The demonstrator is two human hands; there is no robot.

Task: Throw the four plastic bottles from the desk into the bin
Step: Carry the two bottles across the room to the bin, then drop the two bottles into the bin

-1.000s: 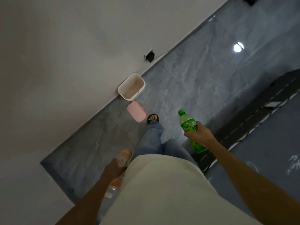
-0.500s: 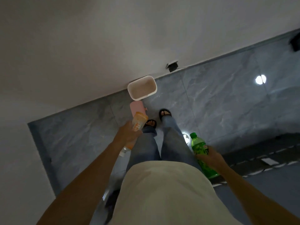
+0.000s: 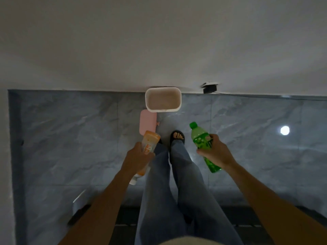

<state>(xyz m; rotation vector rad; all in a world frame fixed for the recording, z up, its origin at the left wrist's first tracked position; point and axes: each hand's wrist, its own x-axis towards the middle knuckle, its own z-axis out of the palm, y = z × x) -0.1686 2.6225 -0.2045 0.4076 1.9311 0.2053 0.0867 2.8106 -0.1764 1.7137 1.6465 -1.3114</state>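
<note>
A white open bin (image 3: 179, 99) stands on the floor against the wall, straight ahead of my feet. My left hand (image 3: 137, 159) grips an orange-labelled plastic bottle (image 3: 150, 144), held bottom end forward with its white cap toward me. My right hand (image 3: 216, 152) grips a green plastic bottle (image 3: 200, 138), its green cap pointing toward the bin. Both bottles are held in the air short of the bin. The desk is out of view.
A pink lid (image 3: 148, 122) lies on the grey marble floor just in front of the bin. A black plug and cable (image 3: 209, 88) sit at the wall base to the bin's right. A dark mat edge (image 3: 123, 220) lies under my legs.
My view has turned square to the wall and the bin is closer. Both hands have come up and forward with their bottles, the right one rising most.
</note>
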